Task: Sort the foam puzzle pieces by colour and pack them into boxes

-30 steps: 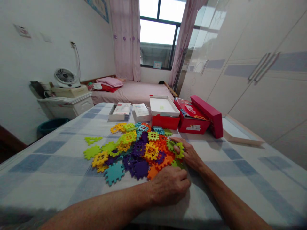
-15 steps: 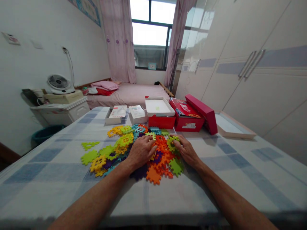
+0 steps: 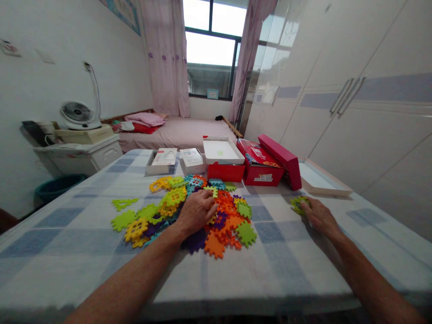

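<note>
Colourful flat interlocking building pieces with notched edges lie in a heap; an orange piece (image 3: 215, 245) is at its front and a yellow lattice piece (image 3: 136, 229) at its left. My left hand (image 3: 199, 209) rests on the middle of the heap, fingers curled and pressed together. A yellow-green lattice piece (image 3: 212, 191) shows just beyond its knuckles; what lies under the fingers is hidden. Well to the right of the heap, my right hand (image 3: 320, 216) pinches a green interlocking piece (image 3: 299, 205) low over the tablecloth.
Behind the heap stand two small white boxes (image 3: 158, 169), a red box with a white tray (image 3: 224, 151) on top, and another red box (image 3: 263, 175) with a red lid (image 3: 281, 157) leaning on it. A shallow white box lid (image 3: 324, 181) lies at right. The checked tablecloth (image 3: 135, 283) covers the table.
My right hand has moved right, away from the heap, carrying the green piece, and a smaller green piece shows where it was. My left hand has stayed on the heap.
</note>
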